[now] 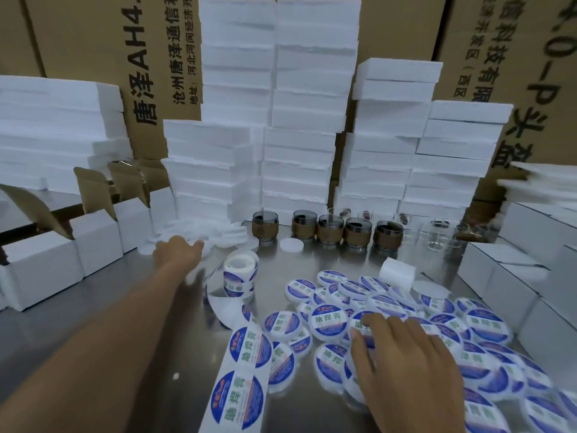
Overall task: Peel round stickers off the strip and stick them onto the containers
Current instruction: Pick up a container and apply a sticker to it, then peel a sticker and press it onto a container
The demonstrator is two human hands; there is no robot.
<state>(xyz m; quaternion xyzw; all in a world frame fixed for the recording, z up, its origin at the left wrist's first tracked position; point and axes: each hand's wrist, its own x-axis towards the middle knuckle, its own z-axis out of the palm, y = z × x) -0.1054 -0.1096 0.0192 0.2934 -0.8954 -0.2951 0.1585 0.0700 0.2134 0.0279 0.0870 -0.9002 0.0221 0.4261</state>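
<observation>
Reaching my left hand (178,250) toward blank containers (231,237), grip unclear; my right hand (412,364) rests straight fingers (363,348) on stickered containers (327,320).

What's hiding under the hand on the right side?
The right hand lies on a pile of round white containers with blue stickers; their edges peek out all around it. What sits right beneath the palm is covered, so I can't tell.
</observation>
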